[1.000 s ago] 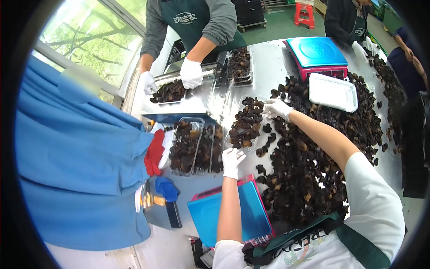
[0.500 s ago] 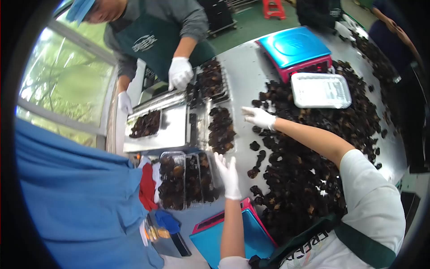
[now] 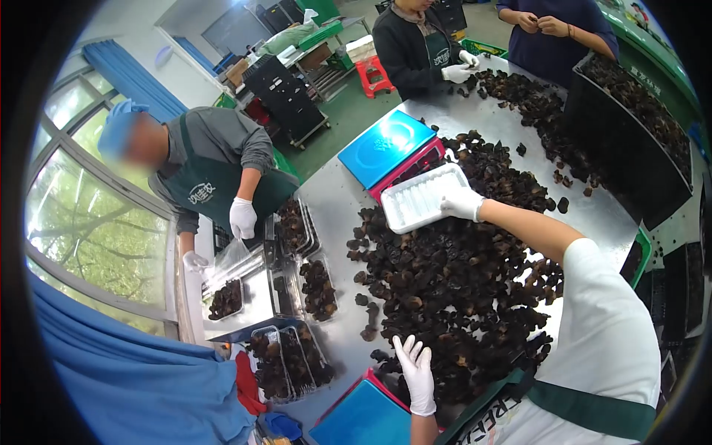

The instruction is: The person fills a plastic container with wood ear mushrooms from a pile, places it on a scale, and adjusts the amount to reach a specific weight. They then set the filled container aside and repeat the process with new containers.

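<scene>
The empty white tray [image 3: 421,199] is a shallow rectangular dish with a ribbed floor and a raised rim. It rests tilted on the far edge of the heap, and the right hand [image 3: 461,202] grips its right end. The dried black mushrooms [image 3: 445,289] are dark, crinkled pieces piled loosely over the steel bench [image 3: 337,200], spreading between both hands. The left hand [image 3: 417,371] lies open, fingers spread, on the heap's near edge.
</scene>
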A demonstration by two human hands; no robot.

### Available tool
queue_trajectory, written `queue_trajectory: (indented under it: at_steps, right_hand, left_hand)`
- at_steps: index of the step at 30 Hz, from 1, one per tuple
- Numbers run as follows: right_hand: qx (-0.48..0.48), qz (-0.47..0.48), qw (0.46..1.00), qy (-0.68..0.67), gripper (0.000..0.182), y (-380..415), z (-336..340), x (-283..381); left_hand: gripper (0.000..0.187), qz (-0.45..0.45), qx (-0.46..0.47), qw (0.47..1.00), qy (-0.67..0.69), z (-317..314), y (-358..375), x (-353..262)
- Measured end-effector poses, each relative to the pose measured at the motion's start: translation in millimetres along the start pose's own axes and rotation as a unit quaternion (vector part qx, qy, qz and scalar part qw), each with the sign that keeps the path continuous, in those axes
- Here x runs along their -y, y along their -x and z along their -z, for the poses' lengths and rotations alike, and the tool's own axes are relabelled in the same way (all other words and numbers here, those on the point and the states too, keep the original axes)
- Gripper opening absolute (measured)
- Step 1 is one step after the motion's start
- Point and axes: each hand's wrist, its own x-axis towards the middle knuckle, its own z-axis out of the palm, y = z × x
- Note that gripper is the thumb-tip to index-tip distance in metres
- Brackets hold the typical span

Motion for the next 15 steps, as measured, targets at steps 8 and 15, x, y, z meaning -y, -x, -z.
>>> queue_trajectory:
  at_steps: [8, 15]
  right_hand:
    - [0.087, -0.077, 0.972, -0.206, 0.021, -10, 37, -8]
    - [-0.121, -0.083, 0.977, -0.152, 0.016, 0, 44, 6]
  left_hand:
    - [0.067, 0.014, -0.038, 0.999, -0.029, -27, 43, 17]
    - [0.068, 0.029, -0.022, 0.999, -0.015, -52, 59, 19]
